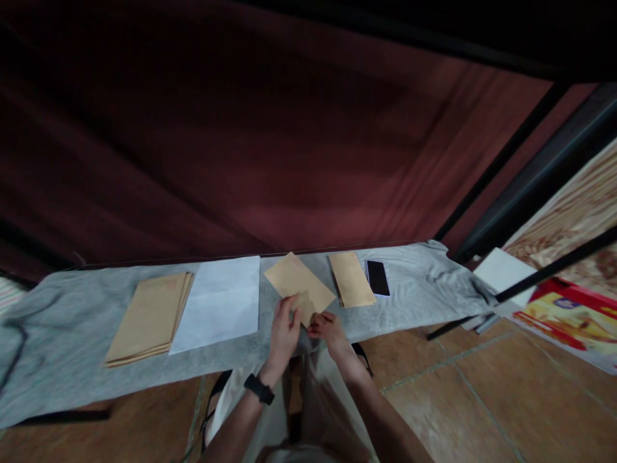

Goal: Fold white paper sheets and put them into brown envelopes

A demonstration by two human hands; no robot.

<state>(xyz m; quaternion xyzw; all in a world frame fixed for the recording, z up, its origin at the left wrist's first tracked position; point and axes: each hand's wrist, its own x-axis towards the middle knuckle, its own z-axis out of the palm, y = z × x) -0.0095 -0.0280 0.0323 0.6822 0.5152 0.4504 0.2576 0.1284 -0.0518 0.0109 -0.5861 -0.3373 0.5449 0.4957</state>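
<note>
A brown paper envelope (pixel 299 273) lies slanted across the front of the grey cloth. Its near end, which looks like a folded or raised flap, is between my two hands. My left hand (pixel 284 326), with a black watch on the wrist, grips the left side of that end, thumb and fingers on the paper. At the near right corner, my right hand (pixel 330 330) pinches the paper with its fingers closed. The exact fingertip contact is partly hidden. Right of this envelope lies a small stack of brown envelopes (pixel 353 279).
White paper sheets (pixel 219 302) lie to the left, beside a stack of larger brown envelopes (pixel 147 315). A phone (pixel 378 278) rests on the right. The narrow surface is covered by grey cloth (pixel 424 289). Behind hangs a dark red curtain (pixel 289 161); a colourful box (pixel 573 318) stands at right.
</note>
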